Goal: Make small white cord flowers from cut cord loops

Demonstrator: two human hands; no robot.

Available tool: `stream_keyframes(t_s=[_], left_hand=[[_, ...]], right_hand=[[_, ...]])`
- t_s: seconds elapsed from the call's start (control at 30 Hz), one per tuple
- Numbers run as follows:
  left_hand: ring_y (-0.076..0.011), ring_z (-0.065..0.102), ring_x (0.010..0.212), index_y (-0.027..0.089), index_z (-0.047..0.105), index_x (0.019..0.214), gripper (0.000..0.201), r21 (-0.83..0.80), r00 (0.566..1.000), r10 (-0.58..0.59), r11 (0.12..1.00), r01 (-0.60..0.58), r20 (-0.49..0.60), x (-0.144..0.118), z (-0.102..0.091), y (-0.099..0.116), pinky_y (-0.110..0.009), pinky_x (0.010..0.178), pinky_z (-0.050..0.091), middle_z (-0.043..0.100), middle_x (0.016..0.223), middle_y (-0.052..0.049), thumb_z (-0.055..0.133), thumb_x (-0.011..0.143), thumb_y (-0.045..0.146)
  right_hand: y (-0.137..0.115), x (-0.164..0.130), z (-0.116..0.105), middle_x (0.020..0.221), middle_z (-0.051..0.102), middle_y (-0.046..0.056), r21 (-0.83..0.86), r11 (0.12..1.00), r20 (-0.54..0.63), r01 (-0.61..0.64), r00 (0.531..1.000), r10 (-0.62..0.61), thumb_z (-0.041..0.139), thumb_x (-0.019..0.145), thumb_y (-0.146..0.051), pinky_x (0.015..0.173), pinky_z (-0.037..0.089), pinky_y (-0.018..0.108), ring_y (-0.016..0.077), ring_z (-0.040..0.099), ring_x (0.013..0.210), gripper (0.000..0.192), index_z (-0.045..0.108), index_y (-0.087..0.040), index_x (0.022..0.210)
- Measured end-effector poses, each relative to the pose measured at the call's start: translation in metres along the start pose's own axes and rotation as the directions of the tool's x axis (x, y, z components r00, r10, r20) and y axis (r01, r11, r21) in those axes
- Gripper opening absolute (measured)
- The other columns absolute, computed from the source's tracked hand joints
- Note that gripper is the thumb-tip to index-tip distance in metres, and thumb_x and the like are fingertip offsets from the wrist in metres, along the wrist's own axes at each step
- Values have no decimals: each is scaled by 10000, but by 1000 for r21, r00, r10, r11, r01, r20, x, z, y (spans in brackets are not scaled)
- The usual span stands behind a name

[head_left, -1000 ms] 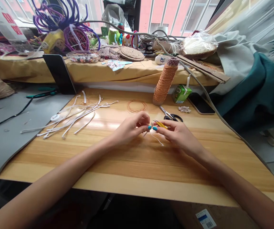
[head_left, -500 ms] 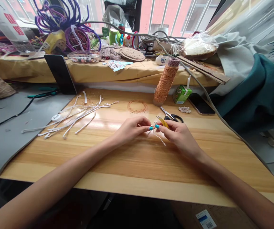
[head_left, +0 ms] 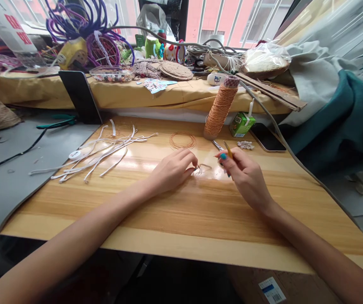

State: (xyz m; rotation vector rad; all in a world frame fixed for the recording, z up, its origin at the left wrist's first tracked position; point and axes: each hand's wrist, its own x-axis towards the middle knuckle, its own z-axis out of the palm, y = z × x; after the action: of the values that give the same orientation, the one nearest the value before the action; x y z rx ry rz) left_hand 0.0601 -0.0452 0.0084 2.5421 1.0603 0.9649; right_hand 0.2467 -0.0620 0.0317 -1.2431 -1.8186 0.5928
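Note:
My left hand [head_left: 172, 170] rests on the wooden table [head_left: 181, 219] with its fingertips pinched on a small piece of thin cord [head_left: 203, 167] that lies on the tabletop. My right hand [head_left: 246, 175] is a little to the right of it, raised slightly, and grips a thin yellow tool [head_left: 228, 150] that points up and away. The two hands are apart. Scissors [head_left: 217, 145] lie just behind my right hand, mostly hidden by it.
A coil of orange cord [head_left: 182, 140], a tall orange cord spool [head_left: 219, 108], a green drink carton [head_left: 241, 124], small shells [head_left: 245, 145] and a phone [head_left: 267, 137] sit behind the hands. White strips [head_left: 105, 150] spread at the left. A cluttered shelf [head_left: 131, 95] runs along the back.
My hands have separated: the right hand pulled away to the right and lifted with the yellow tool. The left hand moved down to the tabletop, still holding the cord piece.

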Motion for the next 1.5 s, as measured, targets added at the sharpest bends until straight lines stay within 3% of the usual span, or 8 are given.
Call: stream_keyframes(t_s=[0.1, 0.23, 0.33, 0.57, 0.77, 0.87, 1.03, 1.5], left_hand=[[-172, 475, 877, 144, 547, 813, 114, 134, 981, 149, 977, -166, 123, -2, -1, -2, -337, 816, 397, 557, 942, -83, 441, 796, 183], [-168, 461, 921, 164, 537, 854, 136, 98, 988, 120, 987, -130, 100, -2, -5, -1, -337, 851, 382, 537, 965, -63, 445, 760, 130], [-161, 453, 945, 159, 530, 915, 185, 40, 991, 117, 992, -120, 70, -1, -6, 0, -322, 864, 377, 541, 988, -65, 418, 776, 109], [-148, 485, 852, 183, 581, 956, 233, -19, 926, 277, 959, -281, 256, -2, 1, 7, -261, 763, 394, 604, 912, -44, 380, 839, 161], [-134, 503, 740, 161, 613, 890, 280, 35, 936, 271, 958, -285, 227, -4, 5, 7, -242, 679, 390, 596, 804, -57, 337, 867, 204], [-137, 492, 722, 158, 624, 879, 284, 64, 939, 276, 954, -294, 205, -5, 5, 5, -238, 647, 387, 588, 779, -61, 346, 863, 212], [-152, 481, 737, 172, 623, 893, 265, 158, 931, 301, 929, -335, 208, -5, 4, 5, -262, 659, 378, 574, 781, -60, 370, 853, 239], [-135, 450, 680, 192, 634, 858, 231, 167, 940, 298, 931, -325, 165, -6, 5, 5, -246, 605, 350, 560, 736, -42, 410, 834, 240]], right_hand=[[-1, 2, -5, 668, 489, 12, 34, 998, -69, 57, 996, -55, 338, 859, -420, 625, 396, 271, 129, 483, 657, 313, 508, -200, 715], [2, 4, -9, 738, 477, 29, -20, 988, -125, 151, 980, -152, 336, 850, -452, 669, 392, 291, 149, 476, 732, 339, 517, -213, 689], [8, 4, -9, 680, 442, 10, 71, 993, -74, 91, 994, -86, 351, 839, -468, 525, 365, 255, 113, 425, 579, 330, 522, -211, 722], [14, 4, -6, 608, 437, -26, 112, 992, 27, 55, 998, -58, 465, 802, -409, 474, 328, 224, 83, 390, 509, 234, 506, -185, 747], [18, 11, -6, 667, 568, 24, -238, 967, 258, 93, 966, -29, 454, 801, -325, 597, 358, 257, 136, 504, 634, 243, 546, -171, 637], [20, 12, -7, 590, 563, 29, -404, 915, 209, 7, 974, 85, 342, 837, -341, 570, 334, 271, 148, 497, 584, 367, 545, -176, 580], [10, 5, -7, 495, 457, -16, -142, 983, 161, -112, 978, 135, 294, 854, -404, 484, 323, 232, 110, 446, 477, 390, 511, -178, 622], [-4, -9, 7, 546, 467, -23, -40, 960, 252, 277, 932, -259, 437, 814, -190, 450, 319, 204, 75, 414, 467, 185, 424, -179, 629]])
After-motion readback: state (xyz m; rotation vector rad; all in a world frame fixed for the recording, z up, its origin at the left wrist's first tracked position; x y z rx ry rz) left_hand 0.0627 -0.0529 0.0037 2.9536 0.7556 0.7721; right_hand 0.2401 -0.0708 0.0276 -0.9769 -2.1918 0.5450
